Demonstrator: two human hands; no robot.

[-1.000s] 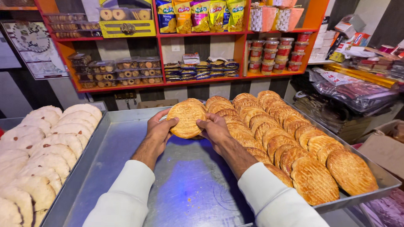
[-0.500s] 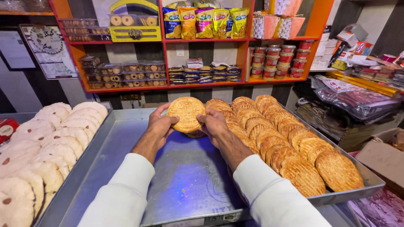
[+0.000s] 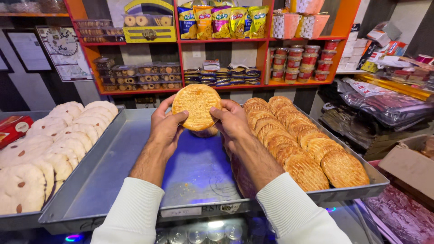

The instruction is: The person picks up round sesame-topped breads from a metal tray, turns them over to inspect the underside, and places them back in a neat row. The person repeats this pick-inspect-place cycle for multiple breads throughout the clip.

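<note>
Lifted higher now than a second ago: round golden biscuit, pinched at both edges by left hand and right hand, up over the metal tray. Right-side rows of baked biscuits filled, middle bare, so roughly halfway.

The metal tray lies in the middle. On its right half sit overlapping rows of biscuits. Above the tray's far edge, the left hand and right hand hold one round biscuit between them. Left of the tray lies a second tray of flat cakes. Behind the tray stand shelves of packets and jars.
</note>
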